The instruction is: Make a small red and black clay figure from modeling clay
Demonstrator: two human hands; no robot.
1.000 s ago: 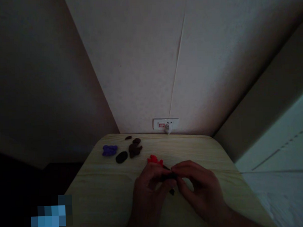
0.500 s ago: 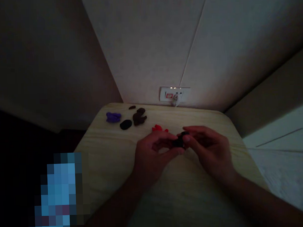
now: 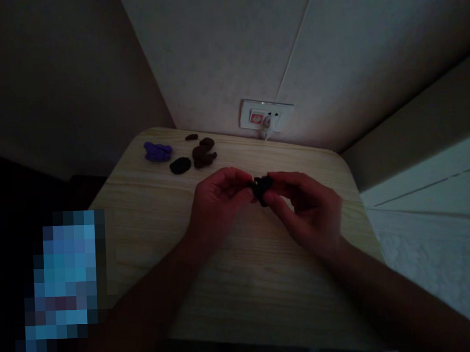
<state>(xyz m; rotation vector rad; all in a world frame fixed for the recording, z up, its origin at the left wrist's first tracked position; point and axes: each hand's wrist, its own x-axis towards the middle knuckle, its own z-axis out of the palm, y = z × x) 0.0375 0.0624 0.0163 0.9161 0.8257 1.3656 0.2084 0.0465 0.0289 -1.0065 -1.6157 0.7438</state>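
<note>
A small lump of black modelling clay [image 3: 263, 187] is held above the table, pinched between my two hands. My left hand [image 3: 222, 199] grips its left end with the thumb and fingertips. On the other side, my right hand [image 3: 311, 209] closes its thumb and index finger on the larger part of the lump. Its exact shape is too dark to make out. Behind my left hand, the red clay piece is almost wholly hidden.
Toward the back left of the wooden table [image 3: 151, 199] lie a purple clay piece [image 3: 157, 151], a flat black clay disc [image 3: 180, 165], a curled brown clay piece [image 3: 204, 154] and a small brown bit [image 3: 192, 137]. A wall socket [image 3: 267, 116] holds a plug. A pixelated bluish patch covers the lower left.
The view has tilted down, so the table sits higher in the picture. My fingers have shifted on the black clay, showing more of it by the right hand. My left hand now covers the red piece.
</note>
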